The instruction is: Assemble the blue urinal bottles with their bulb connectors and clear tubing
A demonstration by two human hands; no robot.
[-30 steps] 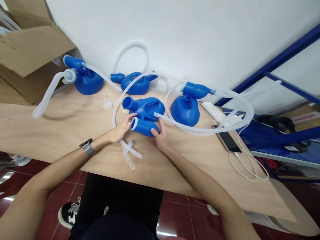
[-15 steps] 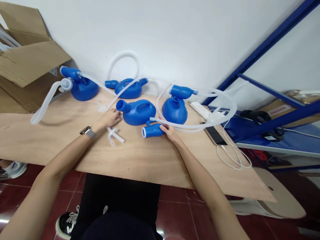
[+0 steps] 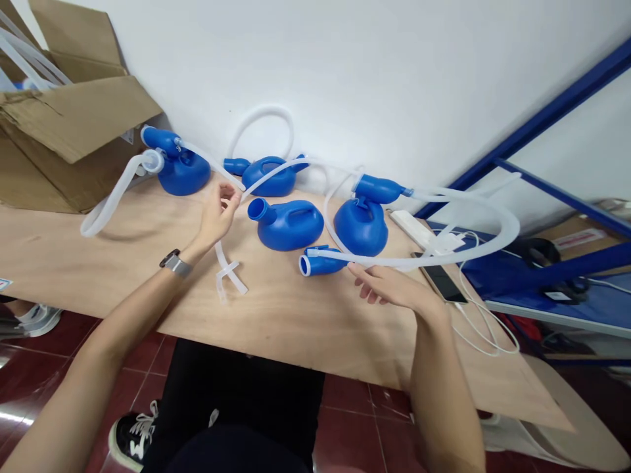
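A smooth blue neck piece (image 3: 325, 265) lies on its side near the middle of the frame, rounded along its body, with a pale ring round its open mouth, which faces left. Frosted tubing (image 3: 428, 261) runs from above it in a wide, bendy loop toward the right of the frame. Just above and left of it, in the centre, a squat blue bottle (image 3: 290, 230) sits with a handle moulded through its top and an open, threadless-looking spout tilted up to the left; its plastic has a soft sheen.

The right hand (image 3: 382, 286), right of centre, has its grip loose, fingers apart and bent, the index tip just beside the neck piece. The left hand (image 3: 219, 213), left of centre, is curled close to a stretch of thin hose (image 3: 269, 176); whether its grip is clamped on that hose cannot be made out.

Below the left hand lies a translucent, flexible cross-shaped strip (image 3: 229, 270). Pale, faintly grained wood makes up the counter (image 3: 296, 322). Creased brown cardboard forms the box (image 3: 83, 118) at upper left.
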